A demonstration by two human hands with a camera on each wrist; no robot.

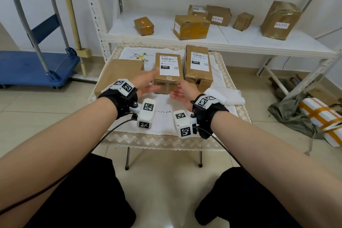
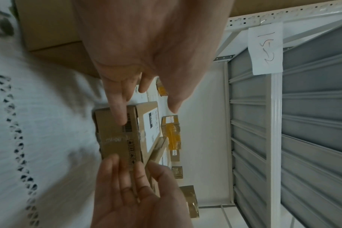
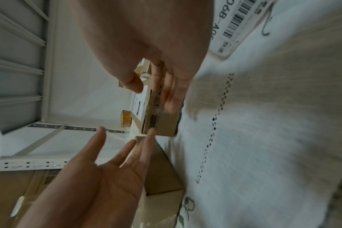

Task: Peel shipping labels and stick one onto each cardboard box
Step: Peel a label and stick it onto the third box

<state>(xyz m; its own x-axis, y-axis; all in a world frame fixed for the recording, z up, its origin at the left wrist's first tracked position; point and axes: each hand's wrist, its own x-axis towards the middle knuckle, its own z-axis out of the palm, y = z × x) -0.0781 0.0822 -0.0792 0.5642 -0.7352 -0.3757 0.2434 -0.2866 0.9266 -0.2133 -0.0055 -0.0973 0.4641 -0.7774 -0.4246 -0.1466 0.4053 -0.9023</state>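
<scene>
**Taking hold of the labelled middle box from both sides**

The surface (image 1: 229, 79) is a small folding table under a white cloth, standing in front of a white shelf (image 1: 240, 40) that carries several taped parcels. Three cardboard boxes sit on the cloth. The large box (image 1: 118, 74) on the left shows no label on the face in view. The right box (image 1: 199, 66) stands beside the middle one and already wears a white shipping label. The middle box (image 1: 167, 72), nearest the hands, also bears its shipping label (image 1: 169, 65) flat on top.

Both hands are spread, fingers straight and loose, gripping nothing. The left hand (image 1: 146, 81) lies along the middle box's left side with fingertips at its near edge. The right hand (image 1: 182, 89) is at the box's near right corner; the right wrist view shows its fingers across the box's end face.

The step appears to be gripping this finished box to move it away. To do it well, press both palms square against opposite sides, low on the cardboard, so it does not tilt into the right box just beside it. Keep thumbs off the label's edges to avoid lifting a corner. The unlabelled large box likely comes next.
</scene>
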